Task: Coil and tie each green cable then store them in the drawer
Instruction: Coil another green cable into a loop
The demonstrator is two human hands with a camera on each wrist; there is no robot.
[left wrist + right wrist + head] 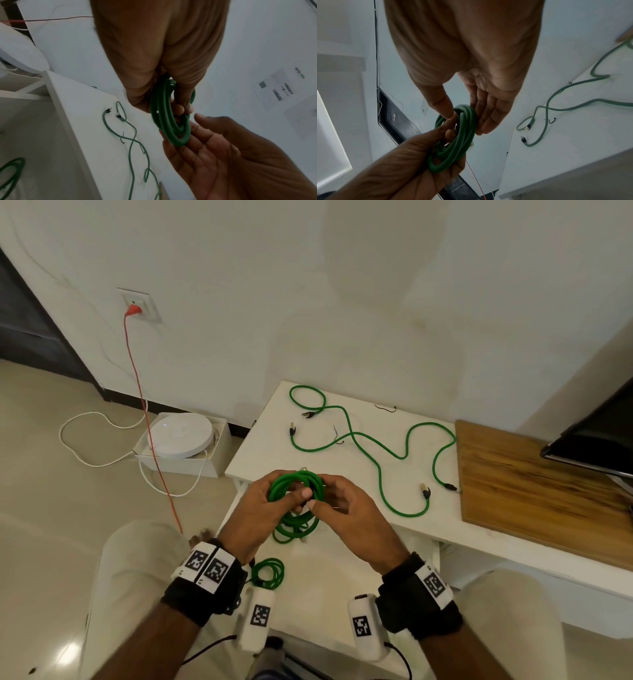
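I hold a coiled green cable [296,491] above the white table's [260,446] front edge. My left hand [299,498] grips the coil [171,121], thumb across the front. My right hand [320,496] pinches the coil [458,138] between its thumb and straight fingers [488,116]. Something small and black shows at the coil's centre. Two loose green cables [376,470] [308,402] sprawl on the table, with black twist ties [385,408] [337,436] beside them. A second coil [269,573] lies in the open white drawer [325,577] below my wrists.
A wooden board [531,481] covers the table's right part, with a dark screen [599,436] above it. On the floor to the left, a round white device [180,436] sits in a box, with white cord and an orange cord [150,422] running from a wall socket.
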